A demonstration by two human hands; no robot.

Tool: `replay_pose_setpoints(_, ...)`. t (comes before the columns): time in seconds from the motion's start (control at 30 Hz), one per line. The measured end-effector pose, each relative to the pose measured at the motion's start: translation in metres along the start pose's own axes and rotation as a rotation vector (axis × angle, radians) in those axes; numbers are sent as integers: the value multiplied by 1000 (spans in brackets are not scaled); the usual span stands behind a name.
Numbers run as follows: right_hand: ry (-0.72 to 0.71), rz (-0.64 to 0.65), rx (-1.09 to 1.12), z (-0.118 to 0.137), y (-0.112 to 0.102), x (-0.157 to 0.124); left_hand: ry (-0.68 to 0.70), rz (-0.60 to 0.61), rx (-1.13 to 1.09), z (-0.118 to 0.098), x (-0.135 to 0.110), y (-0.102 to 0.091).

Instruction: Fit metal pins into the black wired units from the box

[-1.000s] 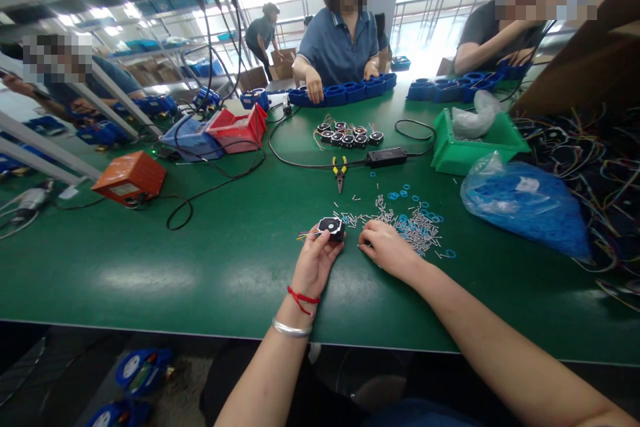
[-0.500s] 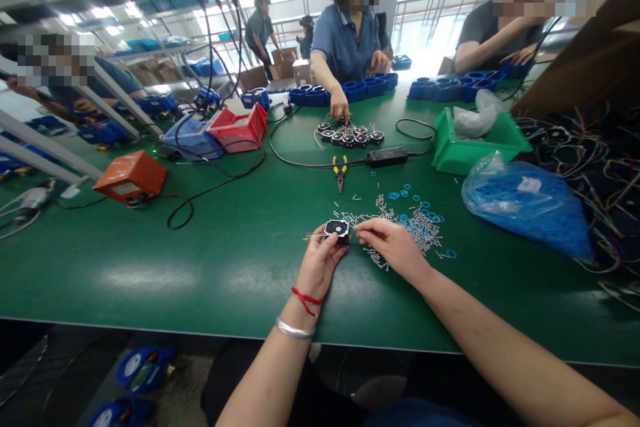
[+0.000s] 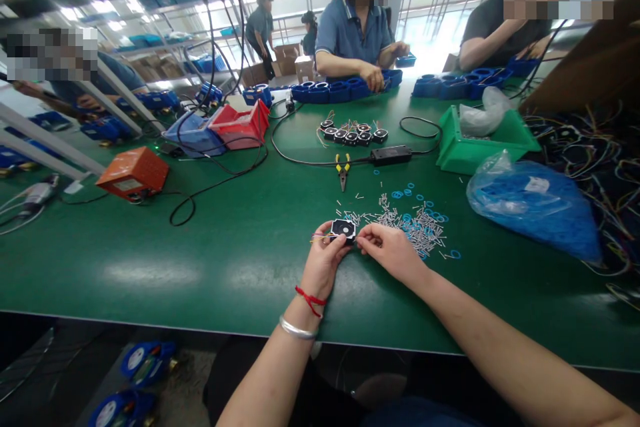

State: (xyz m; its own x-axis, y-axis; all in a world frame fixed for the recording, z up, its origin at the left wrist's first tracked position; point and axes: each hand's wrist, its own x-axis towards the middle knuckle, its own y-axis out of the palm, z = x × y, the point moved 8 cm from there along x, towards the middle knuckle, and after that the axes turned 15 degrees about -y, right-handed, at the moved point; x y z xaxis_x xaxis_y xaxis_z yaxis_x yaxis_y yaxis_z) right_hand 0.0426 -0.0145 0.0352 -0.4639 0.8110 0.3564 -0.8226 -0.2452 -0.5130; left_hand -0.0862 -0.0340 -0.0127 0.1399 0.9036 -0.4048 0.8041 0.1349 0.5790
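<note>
My left hand (image 3: 327, 260) is closed around a small square black part with white corners and a round centre (image 3: 343, 229). Thin coloured wires (image 3: 323, 237) stick out from its left side. At the part's right edge, my right hand (image 3: 393, 250) pinches thumb and fingers together; anything between the fingertips is too small to make out. Behind and beside the right hand spreads a heap of small metal screws (image 3: 427, 233), with blue rings (image 3: 397, 194) scattered among them. Pliers with yellow handles (image 3: 343, 170) lie beyond my hands.
Several similar square parts (image 3: 351, 137) stand farther back, near a black cable box (image 3: 391, 155). To the right are a green bin (image 3: 463, 153), a bag of blue pieces (image 3: 535, 207) and tangled wires. Left lie an orange box (image 3: 133, 173) and red bin (image 3: 243, 127). A co-worker (image 3: 353, 40) sits opposite.
My right fingertips have come lower and closer against the right edge of the square part. Across the table, the co-worker's hand has moved from the square parts to the blue housings.
</note>
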Motion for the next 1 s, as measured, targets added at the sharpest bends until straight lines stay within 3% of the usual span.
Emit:
replay_pose_setpoints(0.23, -39, 33, -166, 2, 0, 0, 2, 13, 32, -1, -3, 5)
replay_pose_setpoints(0.47, -105, -26, -300, -12, -25, 8, -38, 18, -110, -4, -2, -3)
replay_pose_setpoints(0.7, -172, 140, -538, -33, -1, 8, -105, 14, -220, -2, -3, -7)
replay_pose_setpoints(0.8, -175, 92, -431, -24, -2, 9, -125, 38, -186, -1, -3, -4)
replay_pose_setpoints(1.0, -144, 27, 5, 4, -15, 10, -236, 143, -87, 9, -5, 6)
